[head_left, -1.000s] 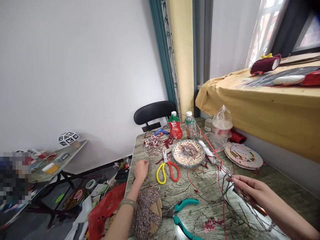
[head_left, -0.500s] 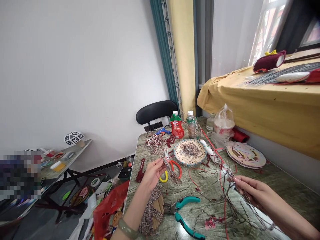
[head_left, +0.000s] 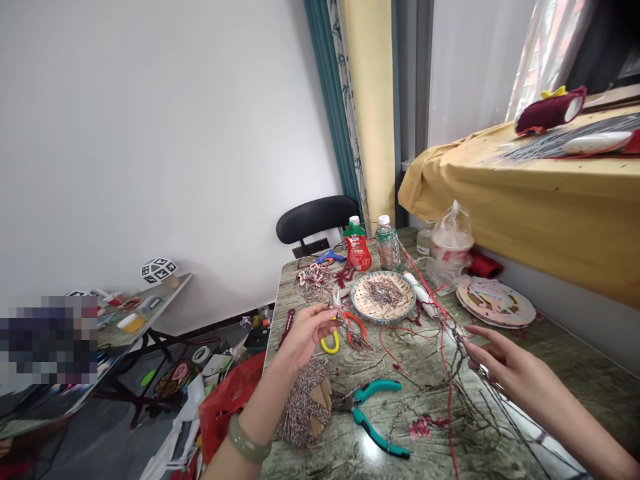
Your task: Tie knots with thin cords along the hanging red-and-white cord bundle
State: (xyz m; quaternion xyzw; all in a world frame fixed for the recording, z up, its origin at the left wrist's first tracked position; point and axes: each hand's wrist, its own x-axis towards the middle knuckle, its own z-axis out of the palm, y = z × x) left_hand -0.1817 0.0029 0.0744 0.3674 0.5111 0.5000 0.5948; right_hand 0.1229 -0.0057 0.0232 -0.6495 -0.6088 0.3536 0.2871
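Note:
My left hand [head_left: 307,333], a jade-green bangle on its wrist, pinches a short knotted piece of brown-and-white cord [head_left: 361,340] whose loose ends fan out. Beneath that piece lie scissors [head_left: 357,329] with red and yellow handles. My right hand [head_left: 505,360] has its fingertips apart beside dark twisted cords [head_left: 463,380], which run down to the right. A red cord [head_left: 443,353] passes close by them. Speckled cord wound on cardboard [head_left: 303,407] sits below my left hand, and teal-handled pliers [head_left: 365,403] lie with handles spread.
A woven plate [head_left: 356,308] holds cord scraps. Behind it stand a red pouch bottle [head_left: 358,253] and a plastic bottle [head_left: 387,250]. Stacked paper discs [head_left: 495,310] and a bagged tub [head_left: 453,237] are at the right. Pink-and-brown cord [head_left: 315,277] lies at the back left.
My right hand's fingers have parted from their pinch on the dark cords. My left hand still pinches the knotted cord. The view has shifted slightly.

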